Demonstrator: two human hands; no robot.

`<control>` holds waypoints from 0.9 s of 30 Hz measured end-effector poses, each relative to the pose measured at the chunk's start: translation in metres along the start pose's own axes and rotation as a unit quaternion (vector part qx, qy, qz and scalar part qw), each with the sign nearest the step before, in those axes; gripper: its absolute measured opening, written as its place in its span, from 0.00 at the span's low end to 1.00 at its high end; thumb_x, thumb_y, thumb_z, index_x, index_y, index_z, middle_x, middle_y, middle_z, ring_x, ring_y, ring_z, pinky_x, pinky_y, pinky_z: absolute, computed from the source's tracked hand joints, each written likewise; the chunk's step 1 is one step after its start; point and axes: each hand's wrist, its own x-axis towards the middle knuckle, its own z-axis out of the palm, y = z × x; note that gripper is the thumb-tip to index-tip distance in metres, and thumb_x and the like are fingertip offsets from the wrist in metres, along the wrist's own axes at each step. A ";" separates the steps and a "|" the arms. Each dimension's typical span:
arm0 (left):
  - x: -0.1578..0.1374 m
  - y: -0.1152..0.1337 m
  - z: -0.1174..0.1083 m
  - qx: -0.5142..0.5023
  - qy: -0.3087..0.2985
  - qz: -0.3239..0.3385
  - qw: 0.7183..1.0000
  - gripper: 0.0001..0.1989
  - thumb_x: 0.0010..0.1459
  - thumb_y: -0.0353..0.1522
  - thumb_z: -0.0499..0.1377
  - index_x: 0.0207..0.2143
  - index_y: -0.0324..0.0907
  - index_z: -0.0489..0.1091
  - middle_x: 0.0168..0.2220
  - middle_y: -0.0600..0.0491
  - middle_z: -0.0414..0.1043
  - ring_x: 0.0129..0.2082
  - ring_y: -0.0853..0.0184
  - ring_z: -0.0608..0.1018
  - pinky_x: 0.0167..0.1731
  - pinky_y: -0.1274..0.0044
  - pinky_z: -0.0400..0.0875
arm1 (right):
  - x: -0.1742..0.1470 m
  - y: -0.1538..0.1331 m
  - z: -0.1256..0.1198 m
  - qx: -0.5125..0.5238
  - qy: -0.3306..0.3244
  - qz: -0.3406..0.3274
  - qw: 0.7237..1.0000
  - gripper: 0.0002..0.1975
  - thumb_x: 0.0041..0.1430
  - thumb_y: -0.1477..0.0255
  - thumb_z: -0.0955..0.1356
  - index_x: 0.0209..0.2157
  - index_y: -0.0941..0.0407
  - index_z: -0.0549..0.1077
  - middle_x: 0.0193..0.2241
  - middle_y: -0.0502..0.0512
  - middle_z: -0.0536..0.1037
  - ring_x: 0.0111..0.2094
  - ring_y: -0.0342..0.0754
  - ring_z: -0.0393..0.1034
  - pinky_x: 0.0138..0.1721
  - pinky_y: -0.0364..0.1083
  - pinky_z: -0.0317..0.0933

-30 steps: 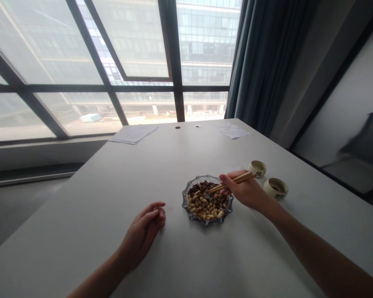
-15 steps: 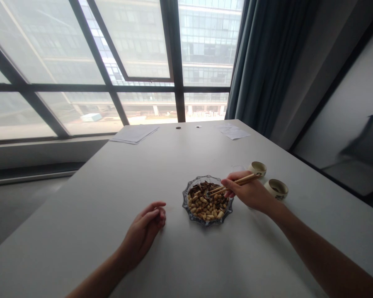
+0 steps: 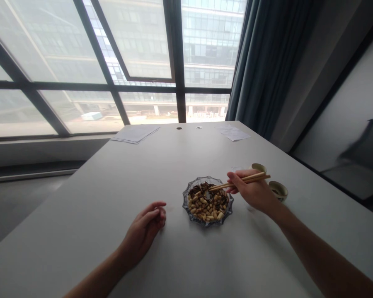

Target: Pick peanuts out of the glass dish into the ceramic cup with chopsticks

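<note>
A pair of wooden chopsticks (image 3: pixel 250 179) is held in my right hand (image 3: pixel 250 188), the fingers closed round them. Their tips reach over a scalloped glass bowl (image 3: pixel 207 224) from the right. Inside lie peanuts in their shells (image 3: pixel 202 205) and dark, narrow seeds or sticks at the back. Close to the chopstick tips is a small pale, shiny piece (image 3: pixel 208 194); whether the tips touch it I cannot tell. My left hand (image 3: pixel 147 225) rests on the table left of the bowl, empty, its index finger extended and the others loosely curled.
Behind my right hand stand two small cups, a far one (image 3: pixel 258 167) and a nearer one (image 3: pixel 281 190), both partly hidden. Paper sheets lie at the far left (image 3: pixel 135 134) and far right (image 3: pixel 234 133) of the white table (image 3: pixel 174 165). Windows and a dark curtain (image 3: pixel 257 62) rise beyond.
My right hand and the chopsticks have shifted slightly right, and the tips have lifted a little. The hand now covers more of both cups. My left hand has stayed put.
</note>
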 end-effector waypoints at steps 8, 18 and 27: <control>0.000 0.002 0.001 0.004 0.010 -0.008 1.000 0.09 0.54 0.31 0.67 0.39 0.39 0.79 0.27 0.51 0.71 0.29 0.67 0.70 0.29 0.80 0.69 | -0.031 -0.020 -0.082 0.024 0.263 -0.063 0.962 0.20 0.57 0.55 0.74 0.32 0.59 0.82 0.25 0.60 0.83 0.24 0.54 0.81 0.28 0.47 0.78; 0.002 0.006 0.005 0.023 0.041 -0.020 0.999 0.14 0.46 0.31 0.72 0.38 0.40 0.80 0.27 0.51 0.72 0.29 0.66 0.71 0.29 0.80 0.72 | -0.112 0.089 -0.141 0.102 0.470 0.016 0.877 0.21 0.59 0.55 0.72 0.30 0.62 0.78 0.22 0.58 0.81 0.22 0.49 0.80 0.28 0.43 0.76; 0.004 0.006 0.003 0.034 0.048 -0.017 0.998 0.16 0.45 0.30 0.72 0.39 0.42 0.80 0.28 0.52 0.73 0.29 0.66 0.73 0.28 0.81 0.74 | -0.123 0.115 -0.132 0.109 0.427 0.057 0.896 0.23 0.57 0.52 0.73 0.32 0.61 0.77 0.24 0.60 0.82 0.26 0.51 0.81 0.30 0.43 0.77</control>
